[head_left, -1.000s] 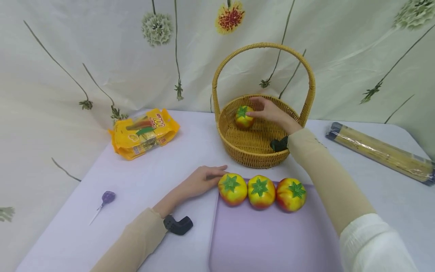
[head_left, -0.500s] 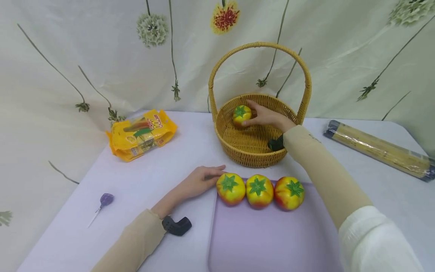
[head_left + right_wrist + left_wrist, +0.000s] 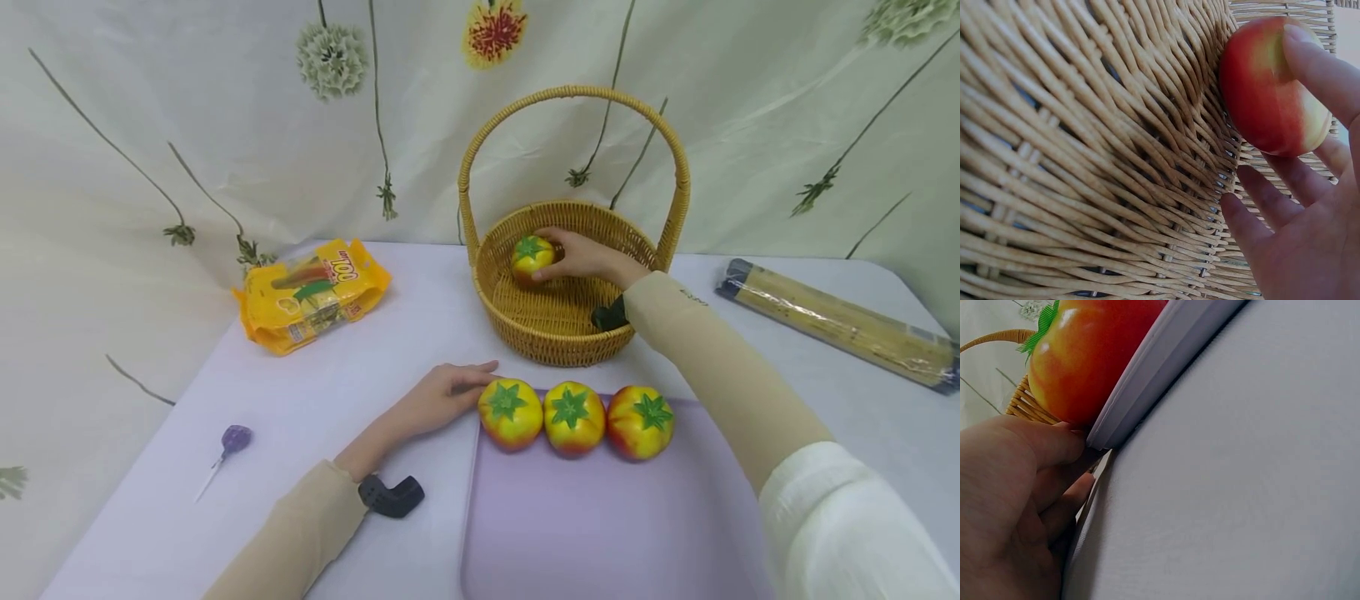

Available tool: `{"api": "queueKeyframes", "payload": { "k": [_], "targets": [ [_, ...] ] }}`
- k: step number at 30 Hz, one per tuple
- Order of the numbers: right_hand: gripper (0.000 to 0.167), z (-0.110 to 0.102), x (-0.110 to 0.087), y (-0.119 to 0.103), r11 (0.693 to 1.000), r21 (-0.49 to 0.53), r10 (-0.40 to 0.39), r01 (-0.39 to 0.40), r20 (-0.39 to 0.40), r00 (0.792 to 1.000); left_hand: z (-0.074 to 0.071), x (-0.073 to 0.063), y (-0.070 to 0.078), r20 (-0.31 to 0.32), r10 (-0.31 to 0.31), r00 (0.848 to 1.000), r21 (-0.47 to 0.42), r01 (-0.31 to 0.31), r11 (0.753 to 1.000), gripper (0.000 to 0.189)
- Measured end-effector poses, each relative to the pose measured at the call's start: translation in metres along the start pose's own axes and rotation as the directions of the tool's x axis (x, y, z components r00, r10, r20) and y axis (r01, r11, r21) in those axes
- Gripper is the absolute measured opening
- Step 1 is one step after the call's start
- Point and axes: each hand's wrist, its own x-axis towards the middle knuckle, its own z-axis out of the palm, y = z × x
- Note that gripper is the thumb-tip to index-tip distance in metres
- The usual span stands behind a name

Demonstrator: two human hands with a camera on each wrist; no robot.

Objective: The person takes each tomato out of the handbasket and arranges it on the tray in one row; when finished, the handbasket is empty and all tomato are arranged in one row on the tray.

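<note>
Inside the wicker basket (image 3: 573,354), my right hand (image 3: 588,255) holds a yellow-red persimmon (image 3: 531,257) with a green star-shaped top. The right wrist view shows the thumb on one side of the persimmon (image 3: 1266,87), with fingers reaching round its far side beside the woven wall. My left hand (image 3: 438,398) lies at the back left corner of the lilac tray (image 3: 600,525), its fingers loosely extended. In the left wrist view its fingertips touch the tray rim, right under another persimmon (image 3: 1088,359). Three persimmons (image 3: 573,419) stand in a row along the tray's back edge.
A yellow snack bag (image 3: 311,292) lies at the back left of the white table. A purple lollipop (image 3: 236,439) is at the left. At the right lies a long plastic-wrapped bamboo roll (image 3: 840,327). The basket's tall handle (image 3: 570,91) arches above my right hand.
My right hand has moved slightly left and down onto the persimmon in the basket, its fingers now round it. My left hand stays by the tray corner. The view has shifted slightly.
</note>
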Motion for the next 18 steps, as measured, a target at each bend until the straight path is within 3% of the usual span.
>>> {"api": "queueKeyframes", "payload": {
  "k": [18],
  "targets": [
    [0.078,0.0003,-0.0009,-0.0032,0.999,0.012,-0.035,0.035,0.015,0.999,-0.0010,-0.0009,0.0030,-0.003,0.009,1.000,0.004,-0.009,1.000,0.027]
  ]
}}
